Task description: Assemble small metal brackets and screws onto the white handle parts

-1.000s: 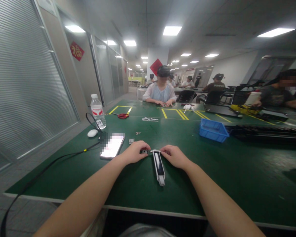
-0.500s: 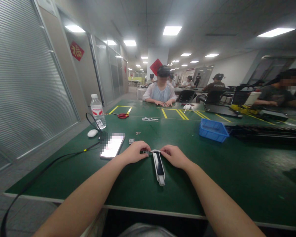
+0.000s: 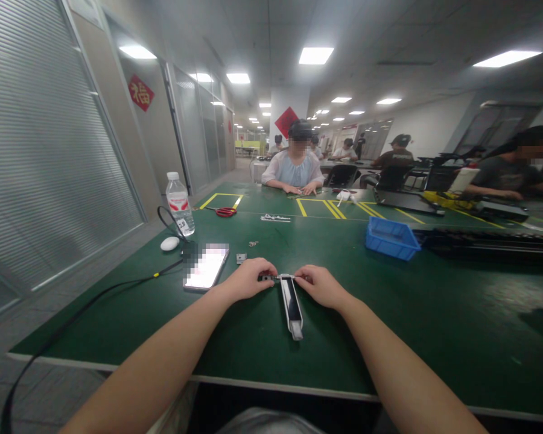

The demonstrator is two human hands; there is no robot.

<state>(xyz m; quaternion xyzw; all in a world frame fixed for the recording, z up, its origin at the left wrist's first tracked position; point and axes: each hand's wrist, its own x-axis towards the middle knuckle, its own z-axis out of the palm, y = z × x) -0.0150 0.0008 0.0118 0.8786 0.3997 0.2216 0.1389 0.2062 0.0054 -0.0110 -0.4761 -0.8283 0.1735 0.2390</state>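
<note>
The left hand pinches a small metal piece; the right hand's grip is unclear, at the far end of a white device pointing toward the table's front edge. A phone lies toward the left edge.

A green-topped table carries a clear plastic bottle, a rectangular smartphone, red-handled scissors, an open blue plastic bin and a slim white dark-screened device.
</note>
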